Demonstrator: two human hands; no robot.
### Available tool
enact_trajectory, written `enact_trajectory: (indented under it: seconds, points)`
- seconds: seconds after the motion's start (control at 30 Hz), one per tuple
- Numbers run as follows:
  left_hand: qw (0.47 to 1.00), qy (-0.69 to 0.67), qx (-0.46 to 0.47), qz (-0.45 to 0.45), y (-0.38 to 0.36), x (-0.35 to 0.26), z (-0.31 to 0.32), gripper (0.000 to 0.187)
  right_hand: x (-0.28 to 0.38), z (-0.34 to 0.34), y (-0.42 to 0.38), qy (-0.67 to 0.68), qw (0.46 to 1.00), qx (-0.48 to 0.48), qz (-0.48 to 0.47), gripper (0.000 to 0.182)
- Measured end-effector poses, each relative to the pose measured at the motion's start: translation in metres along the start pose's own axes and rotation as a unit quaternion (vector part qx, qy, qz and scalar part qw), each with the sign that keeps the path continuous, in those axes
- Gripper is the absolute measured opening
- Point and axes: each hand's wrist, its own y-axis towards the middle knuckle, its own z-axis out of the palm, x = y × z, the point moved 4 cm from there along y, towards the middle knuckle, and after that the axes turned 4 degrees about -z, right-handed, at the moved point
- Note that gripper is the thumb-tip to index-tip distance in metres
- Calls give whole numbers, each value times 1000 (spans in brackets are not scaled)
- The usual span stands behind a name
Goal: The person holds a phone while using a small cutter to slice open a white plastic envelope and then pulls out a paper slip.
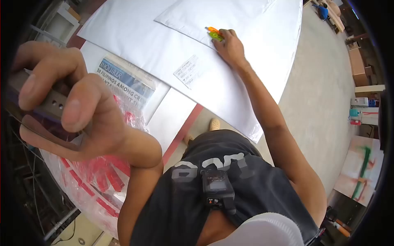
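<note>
Right hand (230,47) far out on the white sheet (164,53), fingers curled round an orange-green cutter (214,33) whose long axis points away up-left. Left hand (69,102) raised close to the face, pinching a grey block (47,102). Hands well apart; newspaper (125,78) between.

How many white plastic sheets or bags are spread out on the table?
2. A large sheet covers most of the table, and a smaller one lies on top of it at the far end, under the right hand. More may lie hidden underneath.
</note>
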Motion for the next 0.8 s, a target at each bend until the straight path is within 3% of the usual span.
enact_trajectory:
  seconds: [0.2, 0.3, 0.4, 0.53, 0.67, 0.8]
  points:
    - [994, -23, -101, 43, -3, 7, 8, 47, 2, 1, -6, 79, 995, -60, -6, 33]
    - [997, 19, -66, 22, -3, 6, 8, 53, -3, 2, -7, 102, 993, -53, 17, 33]
    - [997, 42, -69, 20, -7, 6, 11, 48, 2, -5, -7, 116, 992, -50, 25, 33]
    - [998, -48, -21, -33, -9, 14, 18, 48, 2, -10, -5, 113, 993, -15, 41, 34]
    - [998, 35, -23, -46, -9, 18, 23, 48, 1, -9, -5, 113, 992, -23, 52, 37]
    - [997, -6, -5, -73, -11, 18, 22, 50, -3, -9, -7, 103, 990, -58, 71, 38]
